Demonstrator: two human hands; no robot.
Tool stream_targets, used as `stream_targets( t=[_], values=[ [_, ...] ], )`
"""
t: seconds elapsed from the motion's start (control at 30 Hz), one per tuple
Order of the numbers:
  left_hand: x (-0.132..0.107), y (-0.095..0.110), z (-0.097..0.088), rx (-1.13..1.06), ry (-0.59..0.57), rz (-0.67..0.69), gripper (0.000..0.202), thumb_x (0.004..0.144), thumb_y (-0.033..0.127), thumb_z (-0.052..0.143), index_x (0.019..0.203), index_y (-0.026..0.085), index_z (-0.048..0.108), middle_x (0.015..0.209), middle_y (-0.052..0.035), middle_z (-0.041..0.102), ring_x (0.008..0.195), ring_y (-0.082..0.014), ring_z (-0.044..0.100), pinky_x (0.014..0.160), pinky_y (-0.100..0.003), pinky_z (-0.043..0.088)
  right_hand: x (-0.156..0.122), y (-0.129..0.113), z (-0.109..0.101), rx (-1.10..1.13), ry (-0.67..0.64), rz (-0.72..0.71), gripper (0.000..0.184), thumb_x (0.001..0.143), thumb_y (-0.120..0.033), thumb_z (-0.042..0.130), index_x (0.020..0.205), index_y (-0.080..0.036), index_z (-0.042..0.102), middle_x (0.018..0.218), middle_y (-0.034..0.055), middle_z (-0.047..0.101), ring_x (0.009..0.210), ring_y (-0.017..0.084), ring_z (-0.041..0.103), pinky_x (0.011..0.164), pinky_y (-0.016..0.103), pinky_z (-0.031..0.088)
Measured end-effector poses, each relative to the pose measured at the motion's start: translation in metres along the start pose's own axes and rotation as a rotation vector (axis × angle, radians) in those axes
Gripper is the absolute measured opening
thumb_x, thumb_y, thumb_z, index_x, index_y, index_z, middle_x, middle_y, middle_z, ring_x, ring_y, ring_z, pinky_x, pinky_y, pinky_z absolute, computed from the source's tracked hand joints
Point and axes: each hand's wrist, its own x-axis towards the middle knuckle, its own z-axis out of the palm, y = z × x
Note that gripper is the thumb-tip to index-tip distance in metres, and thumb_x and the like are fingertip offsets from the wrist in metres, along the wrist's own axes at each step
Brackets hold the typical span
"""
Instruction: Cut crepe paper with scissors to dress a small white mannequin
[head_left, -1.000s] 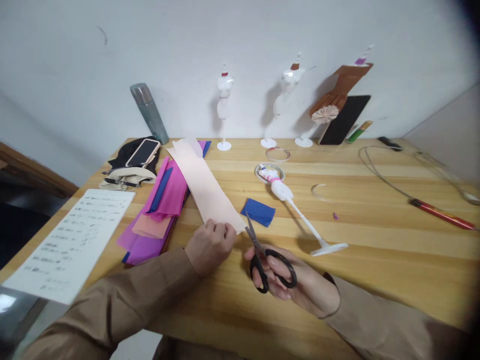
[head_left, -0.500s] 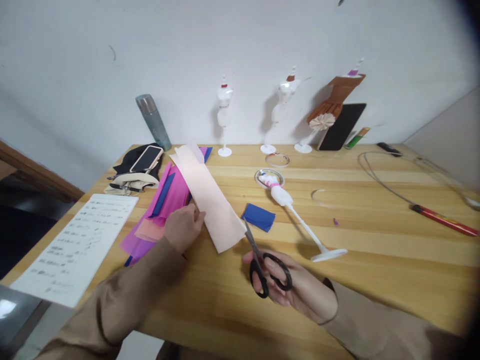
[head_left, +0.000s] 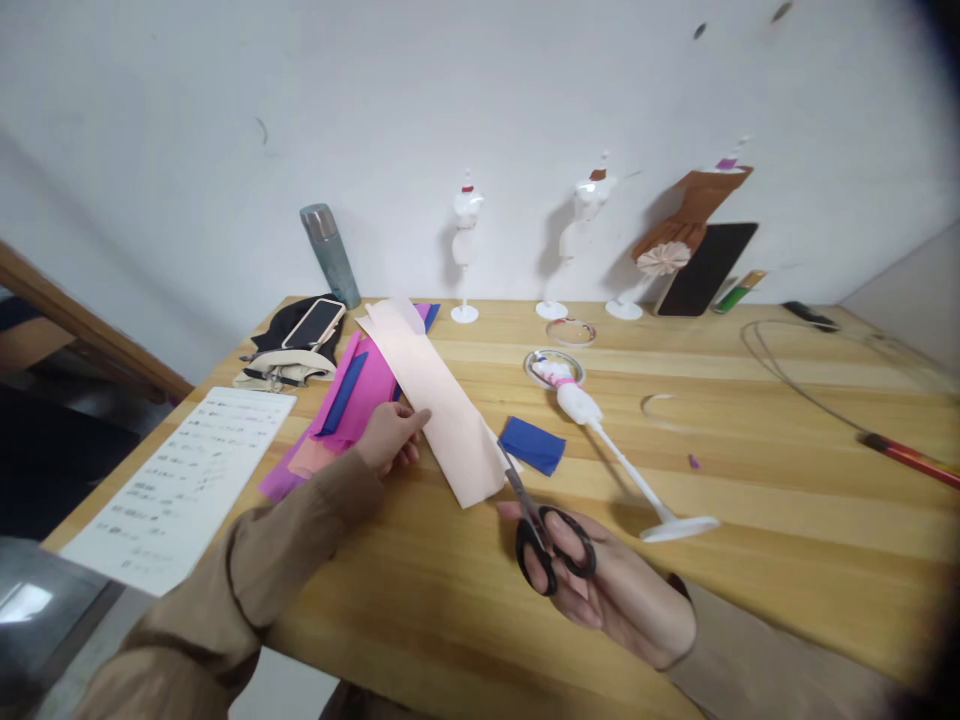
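My left hand (head_left: 391, 432) pinches the left edge of a long pale pink crepe-paper strip (head_left: 442, 410), thumb on top. The fingers underneath are partly hidden. My right hand (head_left: 585, 580) holds black-handled scissors (head_left: 531, 512) with fingers through the loops. Their blades are at the strip's near right corner, where a small flap of paper shows beyond them. Beside the blades lies a folded dark blue piece (head_left: 532, 445). Magenta sheets (head_left: 361, 395), with blue and purple ones, lie in a pile left of the strip, partly under my left hand.
A white mini dress form (head_left: 581, 403) leans on a tape roll (head_left: 534, 368). Behind stand two bare forms (head_left: 465, 245) and one in a brown dress (head_left: 694, 215). At left are a written sheet (head_left: 180, 485), a phone (head_left: 315, 325) and a flask (head_left: 330, 255). A red-handled tool (head_left: 911, 460) lies right.
The view has shifted, so everything sits further right and slightly lower. My left hand has gone from a curled fist beside the strip to pinching its edge. A small flap now shows past the blades.
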Motion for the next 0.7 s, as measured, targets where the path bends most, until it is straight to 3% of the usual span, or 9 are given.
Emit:
stream_targets(
  t=[0.33,0.57,0.7],
  values=[
    [-0.008,0.007,-0.003,-0.047,-0.22,-0.158,0.03,0.099,0.025,0.05,0.07,0.017,0.048,0.048,0.0046,0.05,0.028,-0.0049,0.038,0.03,-0.019,0.017,0.003,0.004,-0.005,-0.009,-0.149,-0.038,0.067,0.069,-0.063,0.08,0.111,-0.012,0.066,0.064,0.0021,0.064,0.037,-0.001,0.035,0.037,0.015,0.022],
    [-0.008,0.004,0.008,-0.093,-0.192,-0.103,0.028,0.092,0.018,0.058,0.066,0.017,0.048,0.048,0.005,0.047,0.03,-0.0046,0.037,0.032,-0.018,0.019,0.004,0.001,-0.008,0.134,-0.155,-0.044,0.053,0.074,-0.059,0.078,0.101,-0.014,0.072,0.059,0.0012,0.061,0.039,0.002,0.035,0.037,0.015,0.023],
    [-0.01,0.001,0.011,-0.194,-0.074,-0.023,0.015,0.086,0.015,0.059,0.073,0.018,0.052,0.051,0.0049,0.049,0.035,-0.0058,0.041,0.034,-0.018,0.023,0.004,-0.001,-0.009,0.19,-0.182,-0.08,0.047,0.074,-0.058,0.078,0.096,-0.016,0.074,0.057,0.0008,0.059,0.042,0.003,0.038,0.037,0.014,0.024]
  ],
)
